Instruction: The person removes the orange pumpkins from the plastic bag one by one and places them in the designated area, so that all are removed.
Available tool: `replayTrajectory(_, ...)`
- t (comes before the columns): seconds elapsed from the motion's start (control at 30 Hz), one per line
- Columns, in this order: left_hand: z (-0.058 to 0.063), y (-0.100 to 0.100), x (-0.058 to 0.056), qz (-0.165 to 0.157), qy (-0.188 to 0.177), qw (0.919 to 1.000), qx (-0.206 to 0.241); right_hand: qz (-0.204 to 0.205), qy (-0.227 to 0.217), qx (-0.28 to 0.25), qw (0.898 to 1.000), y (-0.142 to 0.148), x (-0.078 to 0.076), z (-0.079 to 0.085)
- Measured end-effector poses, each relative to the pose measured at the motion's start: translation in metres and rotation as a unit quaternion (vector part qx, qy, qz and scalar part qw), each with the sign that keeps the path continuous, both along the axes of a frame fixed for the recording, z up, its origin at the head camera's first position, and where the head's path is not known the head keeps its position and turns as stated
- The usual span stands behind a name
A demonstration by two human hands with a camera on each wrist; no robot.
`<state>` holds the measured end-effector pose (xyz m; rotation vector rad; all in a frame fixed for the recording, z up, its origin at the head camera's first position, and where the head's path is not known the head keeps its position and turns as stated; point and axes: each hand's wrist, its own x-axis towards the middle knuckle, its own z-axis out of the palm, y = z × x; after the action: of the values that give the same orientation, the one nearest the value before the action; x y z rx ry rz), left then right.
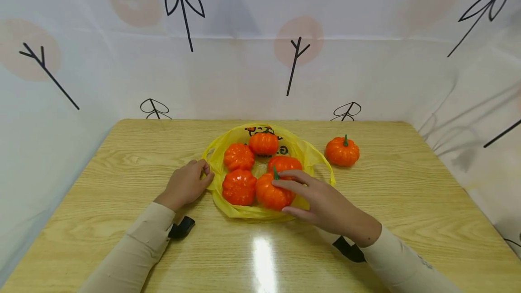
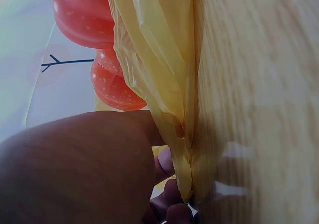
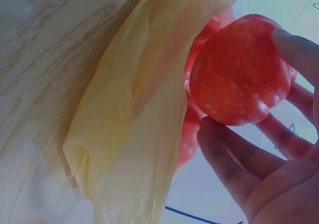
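Observation:
A yellow plastic bag (image 1: 232, 211) lies spread open on the table with several small orange toy pumpkins (image 1: 239, 157) inside. At its left rim, my left hand (image 1: 188, 183) pinches the bag's edge; in the left wrist view the thumb and fingers close on the yellow film (image 2: 164, 74). My right hand (image 1: 325, 202) grips a pumpkin (image 1: 272, 193) with a green stem, at the bag's front right. In the right wrist view, thumb and fingers lie on opposite sides of this pumpkin (image 3: 239, 72), just above the bag's side (image 3: 134, 114).
Another orange pumpkin (image 1: 342, 152) with a green stem stands on the wooden table (image 1: 407, 202), to the right of the bag. A white cloth backdrop (image 1: 244, 76) with plant drawings hangs behind the table. Light glares off the tabletop at the front.

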<state>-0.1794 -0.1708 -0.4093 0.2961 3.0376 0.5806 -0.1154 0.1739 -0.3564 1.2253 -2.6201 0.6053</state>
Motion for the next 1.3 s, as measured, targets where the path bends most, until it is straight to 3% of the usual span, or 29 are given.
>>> replayTrajectory(0.37, -0.0009, 0.0002, -0.0004, 0.000, 0.004, 1.0000, -0.002, 0.000, 0.054, -0.029, 0.998, 0.0050, -0.0037, 0.0013)
replayTrajectory(1.3, 0.0006, 0.0006, 0.0011, 0.004, 0.000, 1.0000, 0.004, 0.008, 0.085, -0.058, 0.995, 0.0093, -0.0076, 0.0053)
